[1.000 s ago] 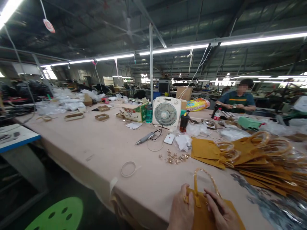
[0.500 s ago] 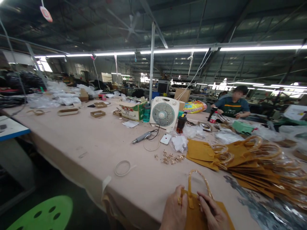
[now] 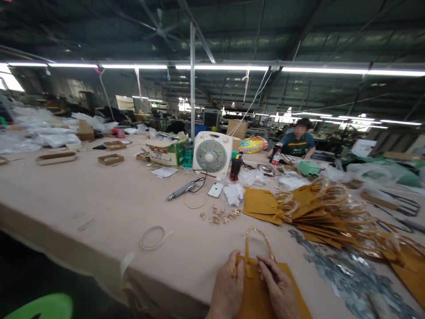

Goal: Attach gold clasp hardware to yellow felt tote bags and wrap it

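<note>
A mustard-yellow bag panel (image 3: 255, 297) lies at the front edge of the table, with a plastic-wrapped loop handle (image 3: 262, 235) standing up from its top. My left hand (image 3: 228, 283) grips the panel's upper left edge between thumb and fingers. A small gold piece shows at those fingers; whether it is a ring or a fitting I cannot tell. On the right, my right hand (image 3: 278, 285) pinches the panel near the handle's other end, its fingertips partly hidden. Small gold metal fittings (image 3: 219, 216) lie loose beyond the hands.
To the right spread stacked yellow panels (image 3: 265, 206) and grey flat pieces (image 3: 352, 274). Farther back are a grey corded tool (image 3: 182, 190), a phone (image 3: 215, 190), a box fan (image 3: 212, 155) and a dark bottle (image 3: 236, 167). A coiled strip (image 3: 152, 238) lies left. Across the table sits a co-worker (image 3: 297, 141).
The view has turned to the right, so the table's things appear shifted left. Both hands keep their hold on the panel, with little visible change in their grip.
</note>
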Demonstrator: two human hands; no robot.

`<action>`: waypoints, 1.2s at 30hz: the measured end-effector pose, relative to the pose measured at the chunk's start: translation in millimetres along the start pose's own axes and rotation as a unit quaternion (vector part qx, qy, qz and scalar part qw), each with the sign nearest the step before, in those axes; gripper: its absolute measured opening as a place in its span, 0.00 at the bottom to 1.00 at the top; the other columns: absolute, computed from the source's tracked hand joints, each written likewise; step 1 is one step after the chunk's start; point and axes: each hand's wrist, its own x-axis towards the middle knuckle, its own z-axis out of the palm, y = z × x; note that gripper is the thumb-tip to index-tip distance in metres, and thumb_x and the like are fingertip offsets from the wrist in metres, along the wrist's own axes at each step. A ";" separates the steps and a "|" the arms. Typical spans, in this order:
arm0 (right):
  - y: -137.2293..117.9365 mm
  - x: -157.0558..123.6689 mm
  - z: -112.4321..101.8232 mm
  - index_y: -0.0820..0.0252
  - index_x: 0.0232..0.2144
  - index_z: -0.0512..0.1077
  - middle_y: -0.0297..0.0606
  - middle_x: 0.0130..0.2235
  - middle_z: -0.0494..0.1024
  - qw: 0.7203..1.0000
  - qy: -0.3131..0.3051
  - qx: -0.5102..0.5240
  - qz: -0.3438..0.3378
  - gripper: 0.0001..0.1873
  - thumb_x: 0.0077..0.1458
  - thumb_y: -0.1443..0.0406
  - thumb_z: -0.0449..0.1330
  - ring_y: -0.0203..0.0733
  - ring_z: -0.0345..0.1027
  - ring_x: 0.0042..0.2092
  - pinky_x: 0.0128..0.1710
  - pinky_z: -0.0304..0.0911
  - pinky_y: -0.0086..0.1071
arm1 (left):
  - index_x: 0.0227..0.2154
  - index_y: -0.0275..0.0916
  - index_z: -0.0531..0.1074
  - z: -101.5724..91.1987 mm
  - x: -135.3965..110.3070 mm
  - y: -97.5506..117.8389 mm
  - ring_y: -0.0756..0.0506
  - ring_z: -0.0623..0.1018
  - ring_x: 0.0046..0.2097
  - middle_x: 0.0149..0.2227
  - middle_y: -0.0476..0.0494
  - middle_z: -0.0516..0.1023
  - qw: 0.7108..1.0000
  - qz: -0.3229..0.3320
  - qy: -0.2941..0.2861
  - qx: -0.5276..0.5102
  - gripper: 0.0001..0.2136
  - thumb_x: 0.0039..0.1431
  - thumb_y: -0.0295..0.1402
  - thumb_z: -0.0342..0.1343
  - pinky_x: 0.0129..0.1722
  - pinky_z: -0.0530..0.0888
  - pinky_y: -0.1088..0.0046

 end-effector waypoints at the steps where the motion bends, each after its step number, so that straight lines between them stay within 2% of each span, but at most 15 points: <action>1: -1.0 -0.7 0.5 0.56 0.48 0.82 0.40 0.38 0.84 1.000 -0.001 0.005 0.001 0.28 0.58 0.44 0.62 0.46 0.76 0.36 0.40 0.73 0.34 | 0.63 0.37 0.67 1.0 0.6 -1.7 0.39 0.78 0.59 0.60 0.36 0.77 1.000 0.003 0.000 -0.002 0.24 0.71 0.40 0.38 0.61 0.71 0.62; 5: -5.5 -2.3 3.1 0.57 0.47 0.82 0.39 0.36 0.82 1.000 -0.003 0.025 0.006 0.27 0.59 0.44 0.61 0.46 0.74 0.35 0.38 0.71 0.33 | 0.63 0.35 0.67 4.2 2.8 -6.9 0.40 0.76 0.61 0.62 0.35 0.76 1.000 0.017 0.004 -0.013 0.25 0.71 0.40 0.39 0.63 0.69 0.64; 8: -7.9 -2.4 4.8 0.57 0.47 0.82 0.40 0.36 0.82 0.999 -0.003 0.039 0.005 0.27 0.60 0.44 0.61 0.46 0.73 0.34 0.37 0.71 0.33 | 0.64 0.36 0.66 4.4 4.3 -6.9 0.41 0.76 0.62 0.62 0.35 0.75 1.000 0.003 0.002 -0.005 0.25 0.70 0.40 0.40 0.63 0.69 0.64; 11: -8.7 -1.9 5.1 0.57 0.48 0.81 0.40 0.37 0.82 0.999 -0.007 0.049 0.008 0.27 0.60 0.44 0.62 0.46 0.74 0.35 0.39 0.71 0.34 | 0.68 0.35 0.61 2.1 5.1 -3.8 0.40 0.71 0.66 0.67 0.34 0.70 1.000 0.003 0.008 0.001 0.29 0.67 0.40 0.47 0.67 0.67 0.62; 13: -8.5 -1.4 4.4 0.57 0.48 0.81 0.41 0.40 0.83 0.998 -0.003 0.059 0.011 0.26 0.59 0.44 0.63 0.48 0.75 0.38 0.42 0.71 0.35 | 0.70 0.36 0.58 0.4 4.9 -1.6 0.39 0.69 0.68 0.68 0.34 0.68 0.999 0.036 -0.002 -0.006 0.33 0.63 0.39 0.54 0.68 0.65 0.61; 15: -8.1 -1.1 3.3 0.56 0.48 0.81 0.43 0.43 0.83 0.996 0.003 0.084 0.018 0.27 0.57 0.44 0.65 0.51 0.76 0.44 0.46 0.71 0.36 | 0.68 0.39 0.61 0.4 4.4 -1.1 0.39 0.69 0.67 0.67 0.36 0.69 0.997 0.074 -0.022 -0.005 0.33 0.59 0.36 0.58 0.69 0.65 0.61; 17: -8.0 -1.2 2.3 0.56 0.50 0.80 0.44 0.46 0.83 0.992 0.010 0.123 0.032 0.28 0.56 0.44 0.66 0.53 0.76 0.47 0.45 0.72 0.36 | 0.65 0.41 0.67 3.1 4.7 -4.8 0.39 0.68 0.68 0.67 0.37 0.68 0.996 0.087 -0.029 0.011 0.31 0.56 0.32 0.58 0.70 0.64 0.59; 19: -8.5 -2.0 1.7 0.55 0.52 0.79 0.44 0.47 0.82 0.985 0.025 0.162 0.044 0.29 0.56 0.44 0.66 0.51 0.76 0.44 0.41 0.72 0.35 | 0.62 0.41 0.70 7.7 7.1 -14.1 0.38 0.67 0.69 0.68 0.38 0.67 0.995 0.087 -0.018 0.034 0.29 0.55 0.30 0.57 0.71 0.64 0.56; 22: -10.0 -2.4 1.6 0.55 0.52 0.79 0.42 0.41 0.82 0.976 0.055 0.208 0.046 0.29 0.58 0.44 0.66 0.47 0.75 0.37 0.36 0.71 0.34 | 0.60 0.42 0.73 14.0 17.8 -37.1 0.36 0.68 0.69 0.67 0.38 0.68 0.991 0.125 0.003 0.049 0.26 0.57 0.31 0.56 0.69 0.66 0.51; 27: -13.3 1.7 3.0 0.57 0.49 0.80 0.40 0.35 0.80 0.969 0.076 0.230 0.036 0.29 0.57 0.42 0.65 0.44 0.72 0.33 0.33 0.68 0.33 | 0.51 0.46 0.79 17.1 47.7 -69.4 0.35 0.72 0.66 0.66 0.41 0.72 0.978 0.202 -0.019 0.053 0.20 0.56 0.31 0.59 0.64 0.73 0.53; 32: -20.5 3.1 5.5 0.58 0.48 0.81 0.39 0.32 0.79 0.972 0.082 0.216 0.038 0.33 0.54 0.40 0.65 0.43 0.70 0.31 0.31 0.67 0.33 | 0.47 0.46 0.81 13.9 59.9 -68.8 0.37 0.79 0.60 0.67 0.40 0.71 0.977 0.211 -0.040 0.015 0.17 0.55 0.29 0.58 0.59 0.78 0.58; 34: -21.6 4.0 5.6 0.58 0.47 0.81 0.41 0.33 0.80 0.975 0.077 0.205 0.039 0.32 0.53 0.40 0.65 0.45 0.71 0.32 0.32 0.68 0.34 | 0.45 0.46 0.82 10.5 61.3 -64.9 0.37 0.78 0.60 0.66 0.40 0.72 0.973 0.222 -0.059 0.034 0.18 0.52 0.27 0.59 0.59 0.78 0.59; 36: -20.7 5.7 4.8 0.57 0.45 0.82 0.42 0.35 0.82 0.979 0.065 0.188 0.033 0.29 0.53 0.42 0.66 0.46 0.73 0.34 0.35 0.70 0.35 | 0.43 0.46 0.82 4.9 62.8 -61.8 0.37 0.76 0.63 0.65 0.40 0.72 0.969 0.236 -0.051 0.058 0.16 0.51 0.27 0.60 0.61 0.76 0.59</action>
